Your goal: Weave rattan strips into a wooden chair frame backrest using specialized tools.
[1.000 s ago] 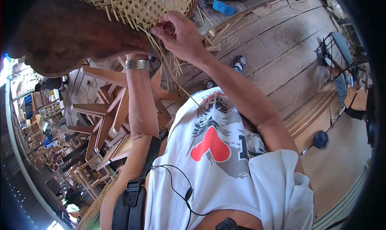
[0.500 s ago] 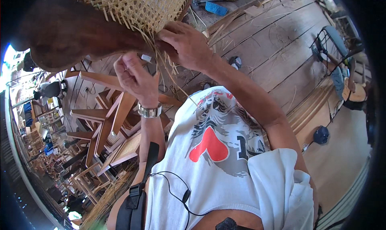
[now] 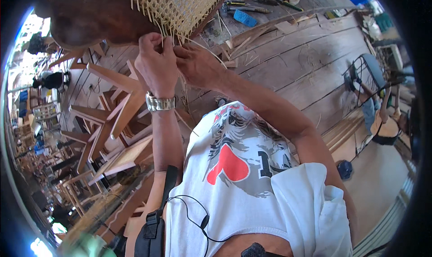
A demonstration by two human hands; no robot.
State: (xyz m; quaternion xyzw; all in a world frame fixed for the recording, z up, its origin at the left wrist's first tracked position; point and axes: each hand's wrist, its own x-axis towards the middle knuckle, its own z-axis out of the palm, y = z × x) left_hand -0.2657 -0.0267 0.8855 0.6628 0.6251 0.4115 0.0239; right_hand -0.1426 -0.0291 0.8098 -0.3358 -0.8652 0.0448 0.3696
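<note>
A dark brown wooden frame point(image 3: 94, 18) with a curved edge lies at the top left, and a woven cane panel point(image 3: 182, 7) is set in it. Loose strand ends stick out along the panel's near edge. At the panel's near corner my left hand point(image 3: 157, 66), with a metal watch point(image 3: 161, 102) on its wrist, pinches a thin cane strand point(image 3: 163, 34) between thumb and forefinger. Right beside it, my right hand point(image 3: 198, 66) has its fingers curled in at the strands; what they grip is hidden. A longer pale strand point(image 3: 209, 48) arcs over the right hand.
Several tools point(image 3: 249, 7) and a blue sponge-like block point(image 3: 245, 17) lie beyond the panel. Wooden chair parts point(image 3: 121, 108) are piled at the left. Cane scraps litter the plank floor point(image 3: 288, 63). At the right are a chair point(image 3: 371, 70) and part of another person point(image 3: 387, 122).
My left hand has moved up to the cane edge and now pinches a strand beside my right hand. My right hand has shifted lower on the corner. The view has moved slightly.
</note>
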